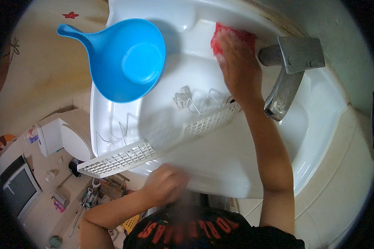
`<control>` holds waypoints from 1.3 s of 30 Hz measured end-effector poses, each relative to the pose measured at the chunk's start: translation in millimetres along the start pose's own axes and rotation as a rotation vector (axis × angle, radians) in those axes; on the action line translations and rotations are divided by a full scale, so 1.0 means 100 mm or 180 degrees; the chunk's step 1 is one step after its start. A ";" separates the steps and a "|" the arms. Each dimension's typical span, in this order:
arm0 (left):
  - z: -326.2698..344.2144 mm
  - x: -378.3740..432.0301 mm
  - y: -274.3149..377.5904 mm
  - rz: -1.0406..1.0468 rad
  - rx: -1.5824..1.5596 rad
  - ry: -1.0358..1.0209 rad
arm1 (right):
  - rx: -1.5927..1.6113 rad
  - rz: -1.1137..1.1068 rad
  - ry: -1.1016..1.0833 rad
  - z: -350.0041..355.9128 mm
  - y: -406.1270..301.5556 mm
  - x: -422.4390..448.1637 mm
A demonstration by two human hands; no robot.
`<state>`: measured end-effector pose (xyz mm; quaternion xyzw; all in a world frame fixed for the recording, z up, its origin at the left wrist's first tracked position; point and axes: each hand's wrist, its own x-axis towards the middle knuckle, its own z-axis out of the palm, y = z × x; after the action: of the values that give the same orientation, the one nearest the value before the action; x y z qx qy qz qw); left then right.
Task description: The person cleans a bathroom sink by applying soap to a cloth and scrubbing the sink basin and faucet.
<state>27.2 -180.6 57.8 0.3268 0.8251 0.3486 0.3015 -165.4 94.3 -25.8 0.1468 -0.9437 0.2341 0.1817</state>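
Observation:
My right hand (240, 68) presses a red cloth (233, 35) against the back ledge of a white ceramic washbasin (202, 162). Its fingers lie over the cloth, left of the metal faucet (286, 74). Blurred and with curled fingers, my left hand (168, 183) is at the basin's front edge; whether it holds anything is unclear. Across the bowl leans a white plastic lattice rack (121, 158) with wire hooks, close to that hand. Behind the rack, a crumpled greyish-white piece (182, 98) lies in the bowl.
A blue plastic dipper (127, 62) sits on the basin's left side, its handle pointing outward. Tiled wall meets the basin at right. Down at left are a white toilet (71, 140), a framed door or window (21, 186), and cleaning tools (87, 199) on the floor.

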 end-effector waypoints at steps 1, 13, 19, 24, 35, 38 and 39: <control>-0.32 -0.03 0.13 0.0151 0.0308 0.0532 | -0.0374 0.0135 0.0200 -0.01 0.04 0.04; -2.21 0.58 -0.87 -0.2894 0.1063 0.0775 | 0.0067 -0.0281 -0.0513 0.00 -0.20 0.05; -2.01 -0.18 -0.87 -0.2158 -0.0471 0.2382 | -0.0505 0.0132 -0.0058 0.12 -0.22 0.15; -2.02 -1.41 -1.12 -0.2427 -0.0738 0.3115 | 0.0236 -0.0681 -0.0639 0.10 -0.12 0.12; -1.75 -1.94 -1.39 -0.2728 -0.1680 0.2602 | 0.0502 -0.0221 -0.0720 0.72 -0.83 0.54; -1.63 -2.08 -1.54 -0.2750 -0.1891 0.2713 | -0.0077 -0.0754 -0.0049 0.60 -0.68 0.64; -1.50 -2.16 -1.65 -0.2808 -0.1997 0.3142 | -0.0108 -0.0767 -0.0046 0.67 -0.72 0.76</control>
<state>-5.4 -488.8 75.1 -0.3328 0.7811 0.5213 0.0863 -225.2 -14.0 -21.6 0.2578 -0.9244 0.1935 0.2041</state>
